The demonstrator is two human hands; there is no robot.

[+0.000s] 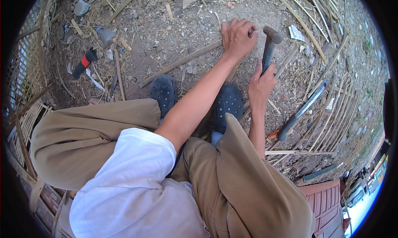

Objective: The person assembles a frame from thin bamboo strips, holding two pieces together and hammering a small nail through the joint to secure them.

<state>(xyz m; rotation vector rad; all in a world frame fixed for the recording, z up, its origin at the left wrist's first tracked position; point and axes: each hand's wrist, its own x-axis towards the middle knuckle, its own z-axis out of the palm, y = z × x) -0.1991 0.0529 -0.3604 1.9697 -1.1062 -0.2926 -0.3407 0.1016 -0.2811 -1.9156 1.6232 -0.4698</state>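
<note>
Right grip [262, 82]: clamped around the handle of a hammer [268, 51], thumb laid along the shaft, head uppermost. Holding it this way appears to favour control and to keep the head apart from the other hand, just to its left. Left grip [239, 37]: fingers curled, back of the hand uppermost, low over the far end of a wooden strip [182, 65]. Whether it pinches the strip, steadies it or encloses something small cannot be told; the fingertips are hidden. The strip slants along the ground beyond the toes of two dark perforated clogs [163, 93]; the low posture presumably serves to bring both hands near ground level.

A long-bladed knife [304, 109] lies to the right, its dark handle toward the person, an orientation judged convenient for picking up.

Surface: dry earth [141, 43], littered with straw, pebbles, wood offcuts and a paper scrap [296, 33]. A black cylindrical object with a red band [84, 63] rests at left.

Surroundings: outdoor. Lattice [31, 60] stands along the left edge, a slatted frame [344, 113] lies right of the knife, and a reddish panelled piece [325, 200], possibly a door, shows at lower right.
</note>
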